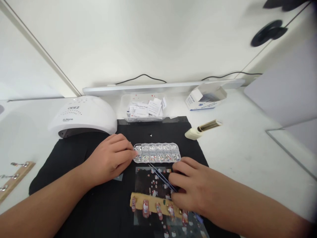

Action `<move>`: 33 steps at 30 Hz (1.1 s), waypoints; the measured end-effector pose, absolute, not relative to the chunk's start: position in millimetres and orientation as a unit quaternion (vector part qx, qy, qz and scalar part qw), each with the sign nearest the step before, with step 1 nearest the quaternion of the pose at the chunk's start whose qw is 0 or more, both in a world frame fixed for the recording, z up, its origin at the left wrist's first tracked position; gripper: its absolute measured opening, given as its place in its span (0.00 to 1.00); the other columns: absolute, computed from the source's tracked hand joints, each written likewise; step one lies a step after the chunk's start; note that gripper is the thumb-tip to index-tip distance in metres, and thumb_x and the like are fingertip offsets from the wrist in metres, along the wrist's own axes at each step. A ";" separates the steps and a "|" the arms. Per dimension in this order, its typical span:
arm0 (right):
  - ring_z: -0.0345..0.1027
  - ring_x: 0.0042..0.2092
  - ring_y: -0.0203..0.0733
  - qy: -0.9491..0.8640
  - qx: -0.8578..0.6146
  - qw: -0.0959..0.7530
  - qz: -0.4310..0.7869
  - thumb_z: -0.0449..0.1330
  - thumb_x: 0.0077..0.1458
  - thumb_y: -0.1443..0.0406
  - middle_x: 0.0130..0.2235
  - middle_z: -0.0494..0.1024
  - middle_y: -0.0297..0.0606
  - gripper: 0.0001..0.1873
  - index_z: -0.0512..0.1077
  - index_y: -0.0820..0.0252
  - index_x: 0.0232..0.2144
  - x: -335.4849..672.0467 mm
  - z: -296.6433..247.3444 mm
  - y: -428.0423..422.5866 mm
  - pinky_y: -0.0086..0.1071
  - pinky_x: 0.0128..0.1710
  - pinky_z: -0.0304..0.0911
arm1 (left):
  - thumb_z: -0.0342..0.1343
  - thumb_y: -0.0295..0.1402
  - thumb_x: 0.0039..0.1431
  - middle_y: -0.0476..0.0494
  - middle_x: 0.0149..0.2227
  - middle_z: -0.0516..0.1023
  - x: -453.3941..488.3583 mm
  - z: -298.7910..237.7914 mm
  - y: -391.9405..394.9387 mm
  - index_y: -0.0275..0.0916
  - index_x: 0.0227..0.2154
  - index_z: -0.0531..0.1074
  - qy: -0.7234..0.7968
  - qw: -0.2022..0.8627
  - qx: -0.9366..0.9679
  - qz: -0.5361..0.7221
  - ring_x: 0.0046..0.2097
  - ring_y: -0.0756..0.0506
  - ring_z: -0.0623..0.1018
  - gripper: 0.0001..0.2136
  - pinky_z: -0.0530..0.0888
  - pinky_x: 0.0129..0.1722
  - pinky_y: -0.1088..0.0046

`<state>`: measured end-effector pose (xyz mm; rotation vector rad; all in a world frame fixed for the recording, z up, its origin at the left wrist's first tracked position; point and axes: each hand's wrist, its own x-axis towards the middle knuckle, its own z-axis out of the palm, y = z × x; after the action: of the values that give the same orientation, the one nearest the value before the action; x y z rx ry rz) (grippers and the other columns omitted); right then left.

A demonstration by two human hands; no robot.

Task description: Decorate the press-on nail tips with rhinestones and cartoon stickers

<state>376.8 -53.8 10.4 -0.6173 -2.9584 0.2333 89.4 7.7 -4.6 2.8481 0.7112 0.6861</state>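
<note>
Rhinestone case [157, 152] lies mid-view on black mat [74, 155]. Left hand [109, 160] at its nine o'clock: fingers curled, fingertip on case end; pinching or not, cannot tell. Right hand [189, 185], between four and five, pinches blue tweezers [160, 176]. Decorated nail tips [145, 208] at six.

Blue tweezers [161, 176] beside compartmented case [156, 152]

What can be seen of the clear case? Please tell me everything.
The case is long, with rounded corners, and looks like clear plastic. Two rows of six compartments hold tiny pieces, silvery in the far row, partly coloured in the near one. It lies flat on the black mat; the left hand touches its left end. Whether it is lidded is unclear.
</note>
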 end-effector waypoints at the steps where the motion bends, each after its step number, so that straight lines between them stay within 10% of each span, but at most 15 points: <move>1: 0.56 0.36 0.45 -0.975 -0.201 0.058 0.072 0.61 0.50 0.69 0.32 0.70 0.36 0.06 0.68 0.54 0.29 376.5 11.5 -53.5 0.40 0.38 0.50 | 0.56 0.23 0.60 0.45 0.35 0.76 89.4 -4.7 7.7 0.38 0.37 0.73 0.235 0.062 0.943 0.227 0.38 0.47 0.70 0.06 0.70 0.39 0.68; 16: 0.62 0.47 0.44 -0.945 -0.209 0.135 0.212 0.51 0.56 0.77 0.40 0.74 0.36 0.13 0.69 0.54 0.33 391.4 29.7 -46.4 0.38 0.47 0.58 | 0.54 0.25 0.61 0.44 0.34 0.77 91.0 -6.4 8.9 0.38 0.37 0.74 0.242 0.099 0.931 0.255 0.37 0.47 0.71 0.05 0.70 0.39 0.68; 21: 0.66 0.45 0.43 -0.888 -0.231 0.236 0.321 0.50 0.64 0.66 0.38 0.73 0.37 0.06 0.64 0.51 0.35 401.0 26.9 -44.7 0.40 0.48 0.63 | 0.55 0.24 0.61 0.45 0.34 0.77 91.8 -7.4 10.2 0.38 0.38 0.73 0.245 0.122 0.925 0.262 0.37 0.47 0.71 0.05 0.70 0.38 0.68; 33: 0.66 0.35 0.39 -0.785 -0.307 0.369 0.392 0.46 0.67 0.64 0.36 0.71 0.37 0.04 0.59 0.51 0.38 392.9 26.2 -51.2 0.31 0.31 0.64 | 0.55 0.24 0.60 0.45 0.34 0.77 92.7 -6.9 11.0 0.37 0.36 0.73 0.240 0.121 0.925 0.270 0.37 0.48 0.71 0.05 0.71 0.38 0.70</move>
<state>392.9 -51.2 26.2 -0.7876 -2.0142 1.0056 92.7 11.0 -6.9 2.7013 0.7010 0.7882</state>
